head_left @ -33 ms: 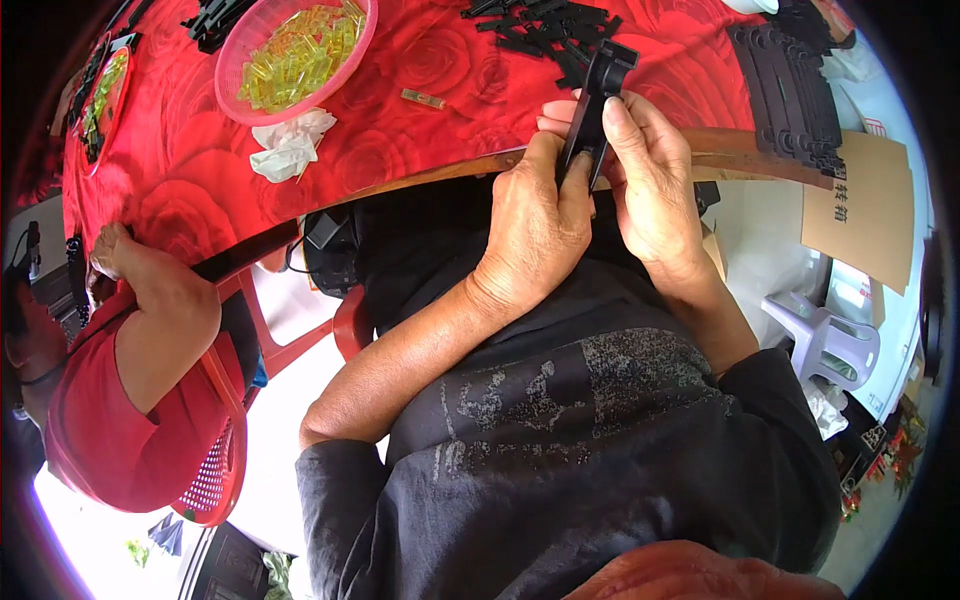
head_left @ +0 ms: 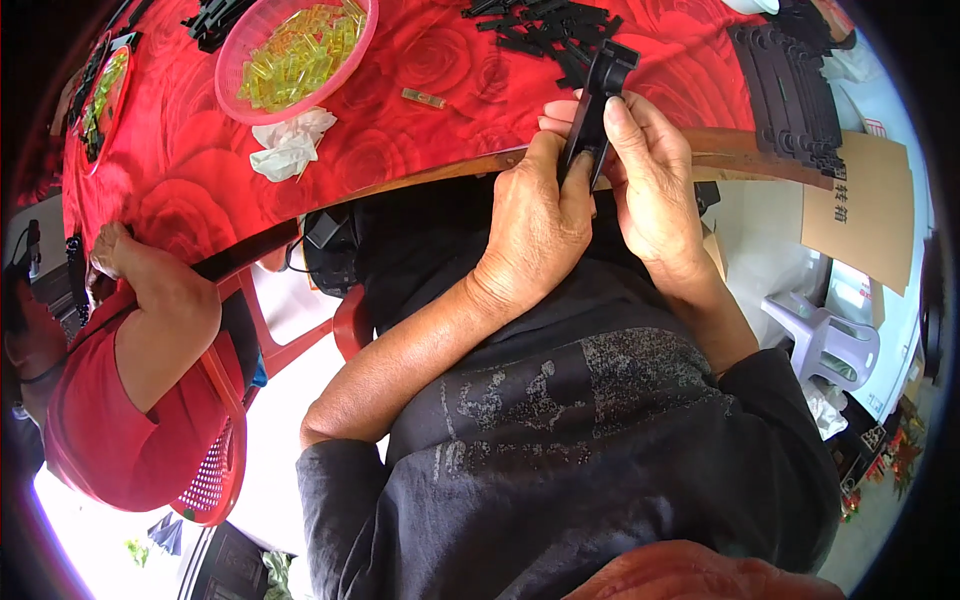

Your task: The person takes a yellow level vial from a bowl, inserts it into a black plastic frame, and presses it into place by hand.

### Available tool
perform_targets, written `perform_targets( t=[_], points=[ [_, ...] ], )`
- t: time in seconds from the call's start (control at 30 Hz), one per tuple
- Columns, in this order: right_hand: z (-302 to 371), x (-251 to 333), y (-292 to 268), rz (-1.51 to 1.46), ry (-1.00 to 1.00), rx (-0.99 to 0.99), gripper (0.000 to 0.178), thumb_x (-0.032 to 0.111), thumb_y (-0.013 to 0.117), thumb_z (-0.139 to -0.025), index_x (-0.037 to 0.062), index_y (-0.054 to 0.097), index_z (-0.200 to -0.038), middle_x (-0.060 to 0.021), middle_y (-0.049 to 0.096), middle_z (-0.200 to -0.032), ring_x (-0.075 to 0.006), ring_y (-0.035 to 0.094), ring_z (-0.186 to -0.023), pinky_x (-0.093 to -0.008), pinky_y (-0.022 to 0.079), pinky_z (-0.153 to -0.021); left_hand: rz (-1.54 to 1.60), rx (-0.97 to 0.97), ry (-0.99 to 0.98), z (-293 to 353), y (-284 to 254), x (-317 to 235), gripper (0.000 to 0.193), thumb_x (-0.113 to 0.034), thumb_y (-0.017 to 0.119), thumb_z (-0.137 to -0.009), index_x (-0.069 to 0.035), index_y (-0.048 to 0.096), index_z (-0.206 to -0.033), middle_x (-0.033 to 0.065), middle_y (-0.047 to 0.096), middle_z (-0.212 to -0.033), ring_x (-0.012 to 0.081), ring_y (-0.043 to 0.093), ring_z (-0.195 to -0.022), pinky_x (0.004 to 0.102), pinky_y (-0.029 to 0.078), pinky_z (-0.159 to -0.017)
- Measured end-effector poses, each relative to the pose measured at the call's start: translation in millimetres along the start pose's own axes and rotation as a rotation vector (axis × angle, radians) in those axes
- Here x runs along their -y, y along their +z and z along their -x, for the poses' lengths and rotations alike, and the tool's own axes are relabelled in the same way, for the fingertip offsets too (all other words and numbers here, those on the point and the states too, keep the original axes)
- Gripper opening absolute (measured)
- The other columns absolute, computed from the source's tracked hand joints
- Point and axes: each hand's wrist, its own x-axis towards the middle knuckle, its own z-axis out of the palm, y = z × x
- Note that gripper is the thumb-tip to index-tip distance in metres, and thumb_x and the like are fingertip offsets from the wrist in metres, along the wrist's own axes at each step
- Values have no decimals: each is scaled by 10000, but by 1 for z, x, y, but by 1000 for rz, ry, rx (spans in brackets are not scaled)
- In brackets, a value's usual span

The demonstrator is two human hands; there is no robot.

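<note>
I had both hands, left hand (head_left: 535, 215) and right hand (head_left: 650, 185), closed with fingers tight on a black part (head_left: 597, 100) above the tabletop's (head_left: 420, 130) near edge, mid-assembly I judged, needing firm pressing next.

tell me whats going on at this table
A person in a dark shirt sits at a table covered with a red rose-patterned cloth and holds a long black plastic part upright between both hands, the left hand gripping its lower end and the right hand pressing against its side. More black pieces lie piled on the cloth just beyond. A pink basket of small yellow clear pieces sits further left, with a crumpled white tissue beside it. Another person in a red shirt sits at the left.
</note>
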Motion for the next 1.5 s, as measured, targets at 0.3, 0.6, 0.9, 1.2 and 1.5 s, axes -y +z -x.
perform_targets(
  t=[0.3, 0.6, 0.9, 1.2, 1.5],
  points=[
    [-2, -2, -5, -103, -14, -27, 290, 251, 512, -1024, -22, 571, -1102, -165, 692, -1056, -218, 695, -978, -267, 606, -689, 92, 92, 2, 8, -5, -4, 128, -88, 490, -994, 26, 502, -1051, 86, 629, -730, 157, 644, -606, 299, 516, -572],
    [-2, -2, -4, -137, -10, -1, 268, 221, 530, -1017, -29, 572, -1102, -177, 696, -1038, -228, 700, -959, -345, 594, -833, -107, 86, 56, 7, -4, 2, 113, -60, 490, -977, 31, 486, -1044, 93, 617, -665, 176, 643, -571, 311, 513, -547],
    [-2, 1, -4, -50, -92, -41, 238, 222, 543, -1012, -8, 586, -1052, -144, 705, -1024, -150, 690, -854, -261, 591, -704, -77, 4, 109, -5, 0, -7, 109, -66, 517, -965, 41, 505, -983, 104, 633, -654, 178, 655, -564, 303, 510, -525],
    [-3, 6, -4, -49, -66, -90, 236, 248, 572, -998, 13, 590, -992, -128, 714, -1010, -73, 635, -681, -193, 491, -449, -78, -8, 190, -16, 3, -4, 134, -72, 526, -948, 62, 528, -946, 116, 625, -625, 175, 651, -530, 306, 504, -489],
    [0, -4, -7, -67, 21, -65, 268, 265, 586, -990, -3, 586, -972, -110, 704, -946, -75, 570, -520, -211, 467, -381, -28, 69, 91, -8, -1, -2, 152, -86, 486, -966, 60, 508, -1003, 107, 624, -645, 182, 637, -513, 309, 518, -495]
  ],
)
